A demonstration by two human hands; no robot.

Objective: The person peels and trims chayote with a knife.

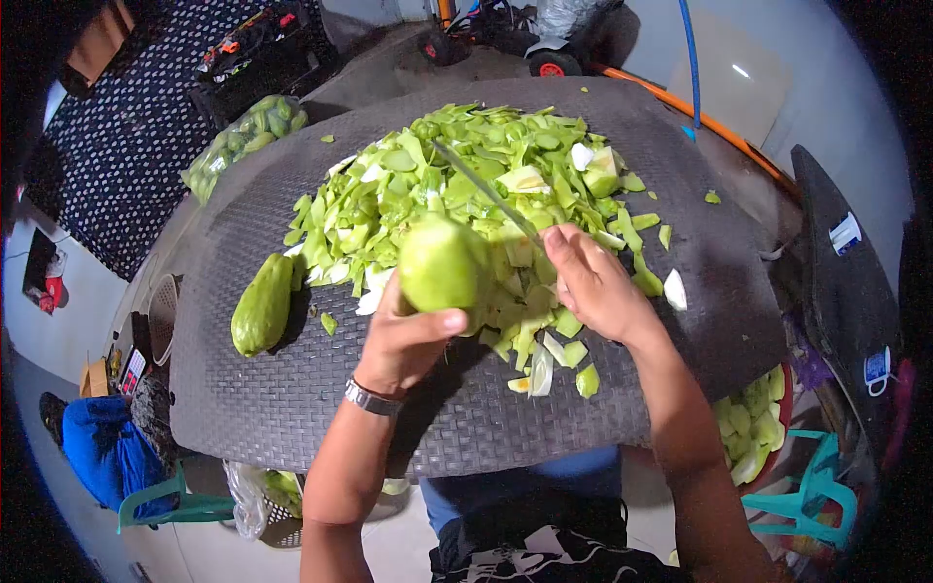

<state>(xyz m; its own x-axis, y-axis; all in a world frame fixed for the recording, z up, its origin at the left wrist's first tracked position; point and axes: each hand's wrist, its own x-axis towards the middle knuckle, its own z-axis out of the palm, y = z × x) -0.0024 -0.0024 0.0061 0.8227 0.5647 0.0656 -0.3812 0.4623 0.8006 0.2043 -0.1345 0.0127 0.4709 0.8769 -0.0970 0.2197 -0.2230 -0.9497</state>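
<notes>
My left hand (403, 335), with a metal watch on the wrist, is wrapped round a pale green chayote (445, 262) whose surface looks smooth and peeled. In my right hand (595, 282) is a knife (491, 191); its handle is hidden in my fist and the blade points up and left, just beyond the chayote. Whether the blade touches the chayote I cannot tell. Behind both hands spreads a big heap of green peelings and pale cut pieces (389, 209). An unpeeled, ridged chayote (262, 306) lies on the dark woven-pattern table (292, 408), left of my left hand.
A plastic bag of chayotes (248, 141) stands beyond the table's far left edge. Below the right edge, a container holds peeled pieces (753, 428). Teal stools (807, 491) flank the table. A blue-and-white mug (877, 371) is at far right.
</notes>
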